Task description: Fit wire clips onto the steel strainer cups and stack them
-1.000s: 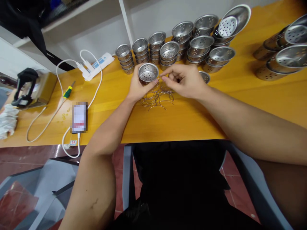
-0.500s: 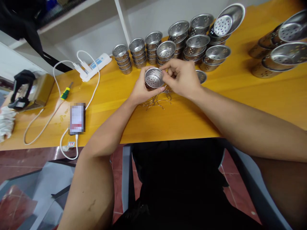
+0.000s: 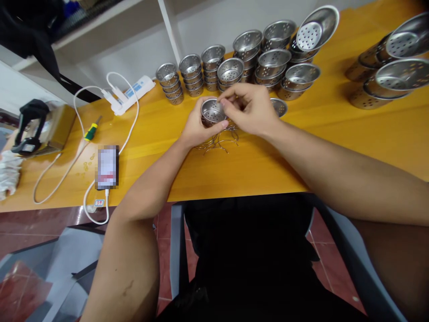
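Observation:
A small perforated metal cup (image 3: 213,111) is held in my left hand (image 3: 197,124), with the thumb along its near side and the fingers round the far side. Its open mouth faces me. My right hand (image 3: 250,107) is at the cup's right rim, thumb and forefinger pinched together; what lies between these fingertips, if anything, is too small to make out. Bent wire pieces (image 3: 221,142) lie in a loose pile on the table just below the cup. Behind my right wrist, another metal cup (image 3: 279,107) is partly hidden.
Several stacks of perforated cups (image 3: 191,74) stand along the back, with larger ones (image 3: 395,82) at the right. To the left are a power strip (image 3: 134,95), a green-yellow screwdriver (image 3: 91,131), a phone (image 3: 107,167) on a white cable and a cardboard box (image 3: 60,127).
My right fingertips have shifted slightly left, further over the cup's mouth. My left hand keeps its hold on the cup. The whole view has shifted a little.

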Motion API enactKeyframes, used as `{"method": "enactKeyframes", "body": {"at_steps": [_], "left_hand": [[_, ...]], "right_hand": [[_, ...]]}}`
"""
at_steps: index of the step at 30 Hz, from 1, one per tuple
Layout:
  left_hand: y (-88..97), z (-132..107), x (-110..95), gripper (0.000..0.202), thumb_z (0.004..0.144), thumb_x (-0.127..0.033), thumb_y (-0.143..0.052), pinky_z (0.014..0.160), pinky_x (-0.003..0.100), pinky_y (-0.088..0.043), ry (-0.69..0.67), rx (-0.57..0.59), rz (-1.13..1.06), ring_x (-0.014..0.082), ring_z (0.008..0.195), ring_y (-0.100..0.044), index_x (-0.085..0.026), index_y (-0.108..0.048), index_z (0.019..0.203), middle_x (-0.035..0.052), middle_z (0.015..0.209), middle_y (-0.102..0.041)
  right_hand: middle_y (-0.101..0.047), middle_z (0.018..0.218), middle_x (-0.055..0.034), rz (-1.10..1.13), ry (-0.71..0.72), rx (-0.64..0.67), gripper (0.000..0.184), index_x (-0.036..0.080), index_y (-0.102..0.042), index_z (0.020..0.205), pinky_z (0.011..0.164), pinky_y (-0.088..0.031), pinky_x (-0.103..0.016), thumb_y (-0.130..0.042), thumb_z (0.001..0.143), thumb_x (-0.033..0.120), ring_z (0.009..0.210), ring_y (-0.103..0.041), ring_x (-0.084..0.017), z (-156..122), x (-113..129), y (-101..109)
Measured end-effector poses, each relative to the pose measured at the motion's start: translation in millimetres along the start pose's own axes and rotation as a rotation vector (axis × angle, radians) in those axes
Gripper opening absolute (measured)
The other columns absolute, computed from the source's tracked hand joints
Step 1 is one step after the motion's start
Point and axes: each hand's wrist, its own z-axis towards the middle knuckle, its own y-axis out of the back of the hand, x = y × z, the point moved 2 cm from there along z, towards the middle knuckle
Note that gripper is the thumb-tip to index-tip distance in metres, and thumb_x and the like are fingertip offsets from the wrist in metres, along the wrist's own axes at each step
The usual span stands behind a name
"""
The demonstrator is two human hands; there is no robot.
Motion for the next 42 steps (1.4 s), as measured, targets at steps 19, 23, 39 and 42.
{"method": "enactKeyframes", "body": {"at_steps": [19,23,39,42], "left_hand": [[-1.6,5.9,-12.7,0.102,0.108,-0.098,-0.083,0.142,0.06,-0.067,0.012,0.015,-0.024,0.0312,0.15,-0.086,-0.03,-0.052,0.177,0.0111,0.161,-0.077],[-0.8,5.3,-6.3,0.104,0.105,-0.1,-0.084,0.143,0.061,-0.064,0.022,0.042,-0.041,0.0323,0.15,-0.084,-0.03,-0.052,0.176,0.012,0.162,-0.076],[1.3,5.8,-7.5,0.102,0.113,-0.092,-0.08,0.145,0.06,-0.063,0.009,-0.026,-0.012,0.0318,0.155,-0.079,-0.037,-0.038,0.188,0.0125,0.168,-0.069],[2.2,6.9,2.0,0.103,0.115,-0.091,-0.077,0.147,0.06,-0.061,0.01,-0.063,-0.002,0.0328,0.159,-0.077,-0.04,-0.031,0.192,0.0135,0.172,-0.067]], "right_hand": [[-0.062,0.065,0.0017,0.355,-0.096,0.224,0.095,0.032,-0.069,0.097,0.05,-0.045,-0.039,-0.107,0.077,0.117,0.054,-0.054,-0.019,6.9,4.7,0.4],[-0.063,0.066,0.0009,0.322,-0.132,0.239,0.094,0.032,-0.071,0.097,0.051,-0.049,-0.039,-0.106,0.078,0.118,0.059,-0.057,-0.021,7.5,0.2,0.4],[-0.086,0.139,-0.015,0.019,0.008,0.058,0.089,0.033,-0.088,0.14,0.085,-0.072,-0.05,-0.105,0.091,0.106,0.103,-0.079,-0.034,1.6,-11.7,8.3],[-0.083,0.155,-0.0175,-0.074,0.076,0.093,0.07,0.037,-0.093,0.138,0.111,-0.076,-0.063,-0.092,0.107,0.1,0.137,-0.081,-0.046,-1.5,-5.6,11.8]]}}
